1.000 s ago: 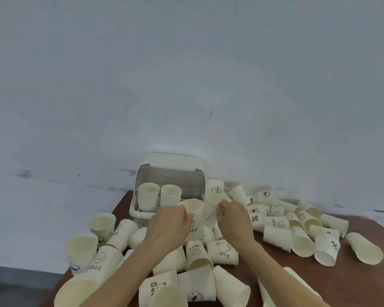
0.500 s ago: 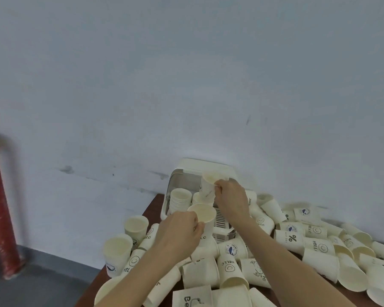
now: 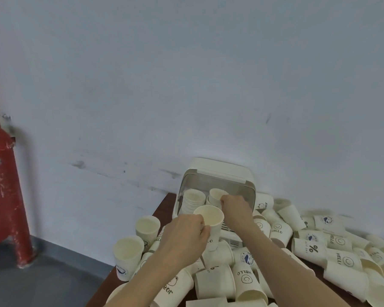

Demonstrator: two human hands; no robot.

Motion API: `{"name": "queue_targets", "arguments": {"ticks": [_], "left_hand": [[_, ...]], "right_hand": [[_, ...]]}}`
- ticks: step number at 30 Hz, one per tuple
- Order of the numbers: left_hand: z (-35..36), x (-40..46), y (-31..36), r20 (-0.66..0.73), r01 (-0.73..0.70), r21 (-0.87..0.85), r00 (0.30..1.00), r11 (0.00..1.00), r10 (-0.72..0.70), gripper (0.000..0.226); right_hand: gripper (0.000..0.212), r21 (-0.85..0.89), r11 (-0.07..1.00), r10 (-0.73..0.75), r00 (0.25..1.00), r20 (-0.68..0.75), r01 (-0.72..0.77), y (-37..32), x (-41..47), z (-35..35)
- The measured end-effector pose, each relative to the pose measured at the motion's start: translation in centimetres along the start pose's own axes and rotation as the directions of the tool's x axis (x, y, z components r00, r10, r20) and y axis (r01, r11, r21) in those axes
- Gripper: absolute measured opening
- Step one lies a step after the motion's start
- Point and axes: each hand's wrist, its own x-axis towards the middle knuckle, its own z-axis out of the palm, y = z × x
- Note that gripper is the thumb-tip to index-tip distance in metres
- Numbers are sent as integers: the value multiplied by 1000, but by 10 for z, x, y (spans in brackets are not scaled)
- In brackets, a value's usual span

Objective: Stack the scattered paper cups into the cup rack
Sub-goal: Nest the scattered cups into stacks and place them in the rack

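A cream cup rack [image 3: 220,171] with an open clear lid stands at the back of the brown table [image 3: 164,207], against the wall. Inside it a stack of cups [image 3: 193,199] stands at the left. My right hand [image 3: 236,207] grips a paper cup [image 3: 215,196] on top of a second stack inside the rack. In front of the rack, my left hand [image 3: 186,237] holds another upright paper cup [image 3: 211,220] by its side. Several cream paper cups [image 3: 341,260] with printed words and faces lie scattered over the table.
Two upright cups [image 3: 146,229] stand at the table's left edge. More cups lie piled under my forearms. A red pipe [image 3: 2,185] runs down to the grey floor at the far left. A pale wall rises right behind the rack.
My right hand carried its cup up from the pile and down onto the second stack in the rack. My left hand lifted its cup slightly. The view swung left.
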Motion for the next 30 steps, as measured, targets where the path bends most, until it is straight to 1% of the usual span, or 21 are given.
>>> {"name": "queue_targets", "arguments": {"ticks": [3, 7, 11, 14, 18, 22, 27, 30], "left_hand": [[2, 4, -4, 6, 9, 17, 1000, 1000, -9, 34], [3, 12, -8, -2, 10, 36, 1000, 999, -10, 35], [-2, 27, -8, -24, 22, -9, 999, 1000, -22, 32], [-9, 49, -8, -101, 54, -73, 993, 996, -62, 30], [-9, 80, -11, -202, 85, -105, 974, 991, -105, 30], [7, 100, -22, -218, 85, -63, 971, 994, -97, 29], [27, 105, -38, -143, 91, 97, 987, 991, -77, 29], [31, 107, -42, -129, 71, 140, 990, 988, -53, 29]], "right_hand": [[16, -27, 1000, -12, 999, 47, 13, -3, -4, 7], [13, -19, 1000, -13, 997, 81, 15, -6, -12, 11], [10, -17, 1000, -2, 994, 110, 4, -6, -17, 11], [9, -10, 1000, -7, 993, 119, 8, -7, -20, 11], [25, -6, 1000, -6, 992, 128, 7, -6, -21, 13], [34, 22, 1000, -4, 993, 119, 2, -4, -23, 14], [42, 53, 999, -9, 994, 111, 4, -3, -24, 15], [44, 58, 998, -19, 994, 104, 13, -3, -24, 17]]}}
